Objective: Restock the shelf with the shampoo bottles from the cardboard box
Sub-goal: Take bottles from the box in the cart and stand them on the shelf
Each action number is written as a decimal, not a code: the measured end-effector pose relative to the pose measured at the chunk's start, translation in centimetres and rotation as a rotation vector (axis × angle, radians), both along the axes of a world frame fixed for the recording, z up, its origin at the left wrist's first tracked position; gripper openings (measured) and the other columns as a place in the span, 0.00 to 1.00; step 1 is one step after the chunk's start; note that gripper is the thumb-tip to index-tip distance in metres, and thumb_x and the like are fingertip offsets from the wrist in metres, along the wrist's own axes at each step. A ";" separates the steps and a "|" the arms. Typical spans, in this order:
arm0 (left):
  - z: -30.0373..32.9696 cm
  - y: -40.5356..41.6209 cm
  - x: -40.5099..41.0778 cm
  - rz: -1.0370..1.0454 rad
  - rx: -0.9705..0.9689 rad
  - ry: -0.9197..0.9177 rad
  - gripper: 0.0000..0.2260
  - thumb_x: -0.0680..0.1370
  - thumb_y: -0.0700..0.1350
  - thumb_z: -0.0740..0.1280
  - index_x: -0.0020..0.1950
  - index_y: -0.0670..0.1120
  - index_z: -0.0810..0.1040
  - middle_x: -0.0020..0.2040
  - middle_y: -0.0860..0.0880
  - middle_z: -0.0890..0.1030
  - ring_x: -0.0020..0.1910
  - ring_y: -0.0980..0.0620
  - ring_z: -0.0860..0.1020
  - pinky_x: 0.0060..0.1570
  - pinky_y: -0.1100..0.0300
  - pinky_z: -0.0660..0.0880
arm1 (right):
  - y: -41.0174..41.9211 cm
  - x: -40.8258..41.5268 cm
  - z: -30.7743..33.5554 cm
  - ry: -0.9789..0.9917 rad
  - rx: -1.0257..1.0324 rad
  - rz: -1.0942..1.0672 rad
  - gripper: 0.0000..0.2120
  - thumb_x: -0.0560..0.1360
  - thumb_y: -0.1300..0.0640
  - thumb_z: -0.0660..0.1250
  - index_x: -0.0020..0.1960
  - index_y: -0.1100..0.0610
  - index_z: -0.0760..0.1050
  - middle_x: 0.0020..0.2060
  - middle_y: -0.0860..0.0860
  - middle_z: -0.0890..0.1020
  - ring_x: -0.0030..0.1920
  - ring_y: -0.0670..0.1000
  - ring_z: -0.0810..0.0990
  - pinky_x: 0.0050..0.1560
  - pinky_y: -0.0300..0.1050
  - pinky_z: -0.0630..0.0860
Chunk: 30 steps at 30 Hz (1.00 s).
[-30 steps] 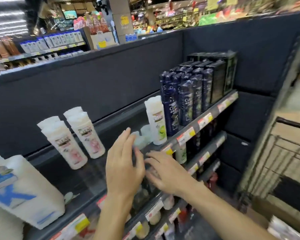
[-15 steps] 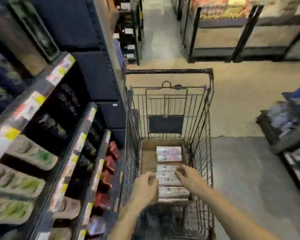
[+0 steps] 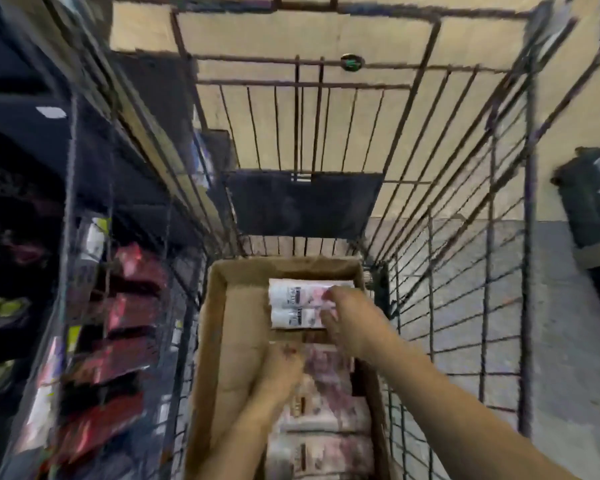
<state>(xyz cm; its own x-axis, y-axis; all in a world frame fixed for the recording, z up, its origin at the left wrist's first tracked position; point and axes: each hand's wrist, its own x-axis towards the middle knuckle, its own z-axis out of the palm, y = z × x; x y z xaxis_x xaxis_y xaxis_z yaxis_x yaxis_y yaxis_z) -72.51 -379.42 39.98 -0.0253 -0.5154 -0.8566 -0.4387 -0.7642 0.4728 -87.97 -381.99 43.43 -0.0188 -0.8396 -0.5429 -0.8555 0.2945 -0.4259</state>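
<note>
We are looking down into a wire shopping cart [image 3: 465, 237] with a cardboard box [image 3: 222, 341] sitting on its floor. White shampoo bottles [image 3: 326, 420] with pink labels are lying on their sides in a row along the right half of the box; the left half is showing bare cardboard.

Our right hand [image 3: 347, 317] is reaching over the two farthest bottles [image 3: 291, 303], which are lying side by side near the far wall of the box. Its fingers are curling down onto the right ends of those two bottles and touching them; motion blur is keeping us from saying whether this is a closed grasp or only contact, so we cannot tell.

Our left hand [image 3: 278, 372] is lying on the nearer bottles, at the left edge of the row. Its fingers are bending over a bottle [image 3: 326, 362], but the picture is smeared here too and we cannot tell whether they are gripping it.

All visible bottles are resting inside the box.

To the left of the cart, the store shelf [image 3: 84, 306] is showing through the wire side, with red packs [image 3: 132, 313] on its lower tiers and some green-yellow ones further left. A dark panel [image 3: 302, 206] is hanging on the far end of the cart. The floor [image 3: 568, 341] to the right is grey.
</note>
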 end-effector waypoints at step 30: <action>-3.7 -3.8 -2.8 0.714 -0.217 0.155 0.19 0.73 0.46 0.72 0.62 0.48 0.73 0.54 0.47 0.83 0.52 0.47 0.83 0.53 0.44 0.80 | -3.6 -0.8 -5.8 -0.300 0.161 -0.211 0.22 0.69 0.47 0.76 0.59 0.50 0.74 0.49 0.48 0.82 0.47 0.48 0.82 0.47 0.46 0.80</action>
